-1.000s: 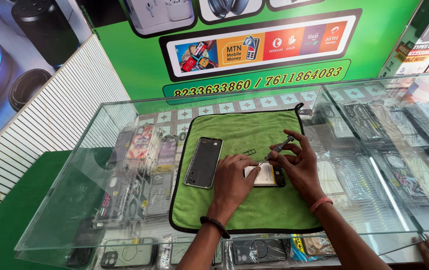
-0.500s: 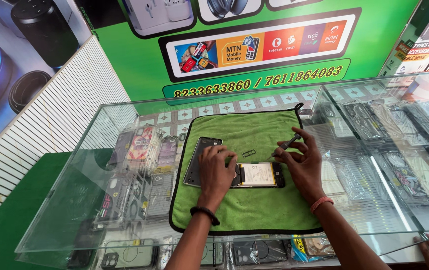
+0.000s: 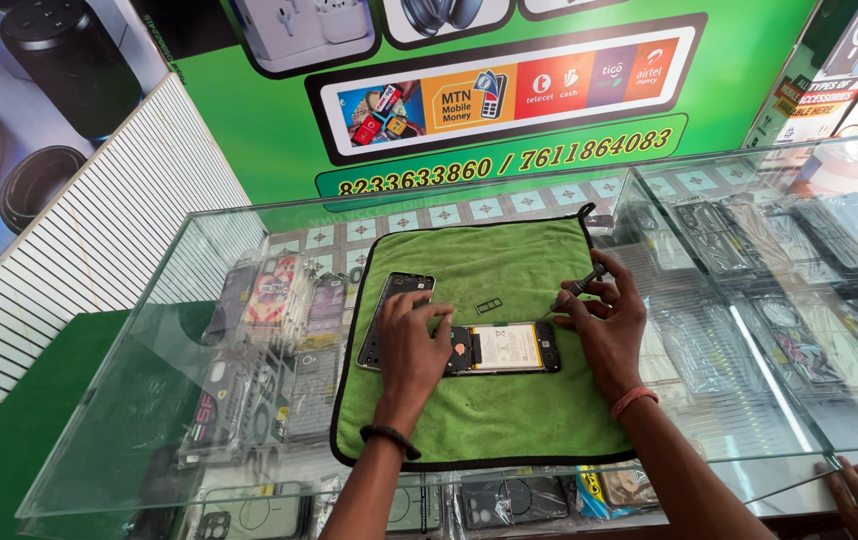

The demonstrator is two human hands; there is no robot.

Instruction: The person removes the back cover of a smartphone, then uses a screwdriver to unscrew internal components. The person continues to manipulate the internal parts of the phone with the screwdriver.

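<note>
The opened phone (image 3: 502, 348) lies flat and crosswise near the middle of the green cloth (image 3: 489, 420), its back off so that a pale battery fills the centre and dark boards show at both ends. The left hand (image 3: 411, 343) comes in from six o'clock, palm down, fingers spread and pressing on the phone's nine o'clock end, gripping nothing. The right hand (image 3: 604, 325) rests at the three o'clock end, wrist bent inward, its fingers pinched around a thin dark screwdriver (image 3: 581, 287) whose tip slants down toward the phone; whether the tip touches is too small to tell. At about ten o'clock from the phone, partly under the left hand, lies the dark back cover (image 3: 396, 300). A small tray-like part (image 3: 489, 307) sits just at twelve o'clock. The cloth lies on the glass tabletop (image 3: 729, 400), with packaged phone cases beneath it.
</note>
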